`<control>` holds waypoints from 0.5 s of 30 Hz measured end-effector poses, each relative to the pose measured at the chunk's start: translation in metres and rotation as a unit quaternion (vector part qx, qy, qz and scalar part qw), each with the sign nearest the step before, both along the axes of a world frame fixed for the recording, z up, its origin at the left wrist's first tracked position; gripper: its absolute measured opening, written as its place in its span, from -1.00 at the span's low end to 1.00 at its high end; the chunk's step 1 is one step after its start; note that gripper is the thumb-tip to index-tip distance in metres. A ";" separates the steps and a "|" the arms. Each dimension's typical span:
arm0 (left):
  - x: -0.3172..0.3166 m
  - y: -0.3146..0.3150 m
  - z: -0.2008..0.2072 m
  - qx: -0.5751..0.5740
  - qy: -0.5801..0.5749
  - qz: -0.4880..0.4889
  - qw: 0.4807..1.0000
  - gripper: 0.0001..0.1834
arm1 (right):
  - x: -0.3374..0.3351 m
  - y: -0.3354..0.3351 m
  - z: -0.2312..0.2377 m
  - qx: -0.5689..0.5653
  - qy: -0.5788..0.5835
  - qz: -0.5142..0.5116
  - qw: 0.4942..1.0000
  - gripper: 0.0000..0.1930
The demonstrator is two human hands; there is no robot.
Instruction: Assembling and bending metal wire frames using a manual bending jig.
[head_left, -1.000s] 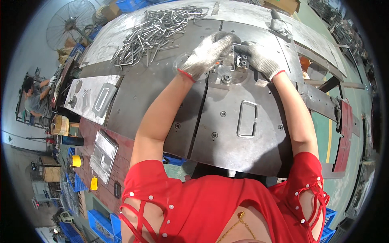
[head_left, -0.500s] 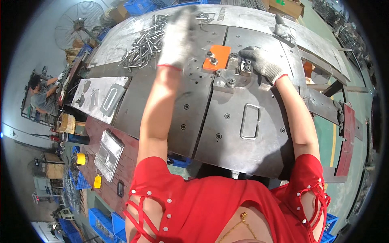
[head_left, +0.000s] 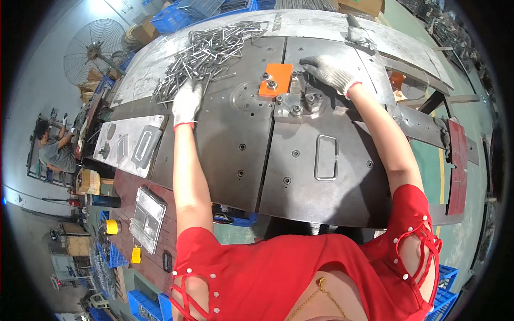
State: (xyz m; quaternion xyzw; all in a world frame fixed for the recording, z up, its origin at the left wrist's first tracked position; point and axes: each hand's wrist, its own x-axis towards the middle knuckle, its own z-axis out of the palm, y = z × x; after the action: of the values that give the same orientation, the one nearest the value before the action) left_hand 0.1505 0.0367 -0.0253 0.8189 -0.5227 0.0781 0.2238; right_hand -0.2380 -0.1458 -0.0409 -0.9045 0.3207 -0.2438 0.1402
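My left hand (head_left: 187, 102), in a white glove with a red cuff, is at the near edge of a pile of bent metal rods (head_left: 209, 51). Its fingertips blend into the rods, so whether they grip one cannot be made out. My right hand (head_left: 331, 74), gloved with dark fingertips, is just above and beside a bolted steel fixture (head_left: 296, 107), fingers stretched out to the left and nothing visible in them. An orange plate (head_left: 276, 79) is fixed left of the fixture. A rectangular bent-rod frame (head_left: 326, 157) lies flat on the steel tabletop (head_left: 235, 144).
A pale metal plate (head_left: 128, 147) is at the table's left. Farther left, a reddish board (head_left: 160, 235) carries a metal tray (head_left: 147, 219) and a yellow roll (head_left: 112, 227). Blue crates (head_left: 174, 18) stand beyond the far edge. Another person (head_left: 53, 147) sits working at far left.
My left hand has come down and left from above the pile to its near edge. My right hand has shifted slightly up and left, its fingers straighter. The view has shifted a little.
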 end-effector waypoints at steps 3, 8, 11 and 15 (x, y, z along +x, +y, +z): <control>-0.005 0.006 0.021 -0.061 -0.010 0.037 0.997 -0.50 | 0.026 0.000 0.009 0.013 0.076 -0.041 0.996 -0.56; -0.002 0.013 0.035 -0.044 -0.084 0.039 0.995 -0.50 | 0.051 -0.007 0.019 0.065 0.137 -0.104 0.983 -0.44; -0.004 0.019 0.049 0.045 -0.085 0.068 0.993 -0.49 | 0.046 -0.020 0.026 0.126 0.153 -0.034 0.980 -0.29; 0.027 0.026 0.037 0.035 -0.040 0.089 0.995 -0.48 | 0.057 -0.010 0.029 0.173 0.160 -0.065 0.970 -0.17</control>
State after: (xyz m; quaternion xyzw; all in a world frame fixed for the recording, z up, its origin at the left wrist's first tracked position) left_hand 0.1775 0.0628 0.0121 0.8658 -0.4586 0.1120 0.1659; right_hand -0.1812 -0.1562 -0.0119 -0.8713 0.4340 -0.0451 0.2248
